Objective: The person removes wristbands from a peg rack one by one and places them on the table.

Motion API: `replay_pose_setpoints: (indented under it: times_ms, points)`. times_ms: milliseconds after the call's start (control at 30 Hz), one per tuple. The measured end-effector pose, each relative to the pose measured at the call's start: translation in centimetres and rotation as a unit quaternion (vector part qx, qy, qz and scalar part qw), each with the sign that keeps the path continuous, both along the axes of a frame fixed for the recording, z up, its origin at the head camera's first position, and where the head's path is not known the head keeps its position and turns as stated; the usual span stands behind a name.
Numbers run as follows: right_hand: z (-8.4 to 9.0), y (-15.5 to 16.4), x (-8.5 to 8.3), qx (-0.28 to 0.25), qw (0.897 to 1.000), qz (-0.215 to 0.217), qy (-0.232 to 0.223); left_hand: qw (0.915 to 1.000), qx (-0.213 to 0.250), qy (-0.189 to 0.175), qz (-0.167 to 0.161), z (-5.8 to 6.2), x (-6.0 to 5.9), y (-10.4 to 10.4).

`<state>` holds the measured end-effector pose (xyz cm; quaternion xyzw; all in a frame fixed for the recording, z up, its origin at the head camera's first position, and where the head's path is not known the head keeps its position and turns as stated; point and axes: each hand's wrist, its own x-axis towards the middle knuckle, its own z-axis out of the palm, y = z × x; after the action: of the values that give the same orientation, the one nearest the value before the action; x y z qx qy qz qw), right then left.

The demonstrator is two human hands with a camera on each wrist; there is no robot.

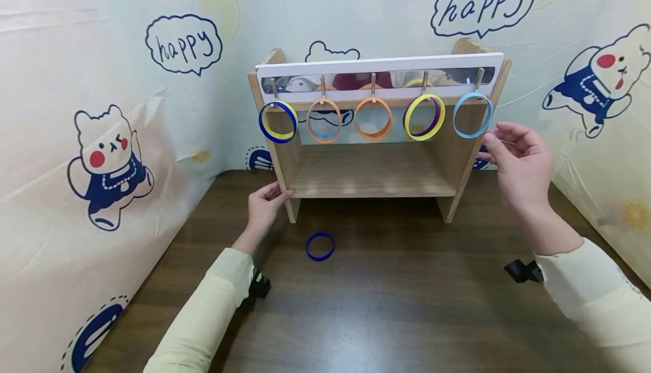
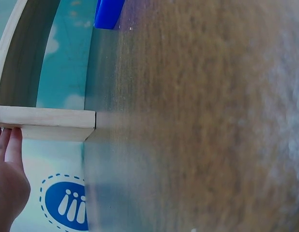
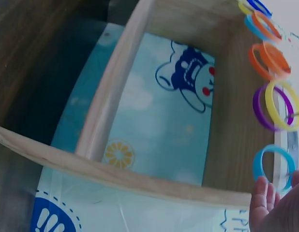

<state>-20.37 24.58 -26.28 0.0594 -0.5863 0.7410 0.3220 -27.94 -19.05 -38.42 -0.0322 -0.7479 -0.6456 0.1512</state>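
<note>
A wooden rack stands on the table, with a row of metal hooks along its white front strip. At its lower left, my left hand rests against the side panel, straight fingers on the outer face and thumb at the front edge. A light blue ring hangs from the rightmost hook. My right hand is beside that ring with loosely bent fingers, their tips right at its lower edge; in the right wrist view the fingers overlap the ring's underside.
Other hooks carry a dark blue and yellow pair, an orange and light blue pair, orange rings, and a yellow and purple pair. One dark blue ring lies on the brown table. Printed cloth surrounds the table.
</note>
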Motion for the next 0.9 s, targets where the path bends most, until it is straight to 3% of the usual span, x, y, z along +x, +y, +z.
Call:
replay_pose_setpoints:
  times_ms: [467, 600, 900]
  points:
    - [0.3, 1.2, -2.0, -0.026, 0.997, 0.046, -0.063, 0.9998, 0.009, 0.014, -0.013, -0.4, -0.1, -0.1]
    - [0.3, 1.3, -2.2, -0.007, 0.995, 0.051, -0.086, 0.9998, 0.008, 0.012, -0.012, -0.4, -0.1, -0.2]
    - [0.6, 1.2, -1.9, -0.036, 0.991, 0.076, -0.107, 0.9999, -0.001, 0.009, -0.013, -0.3, -0.1, -0.2]
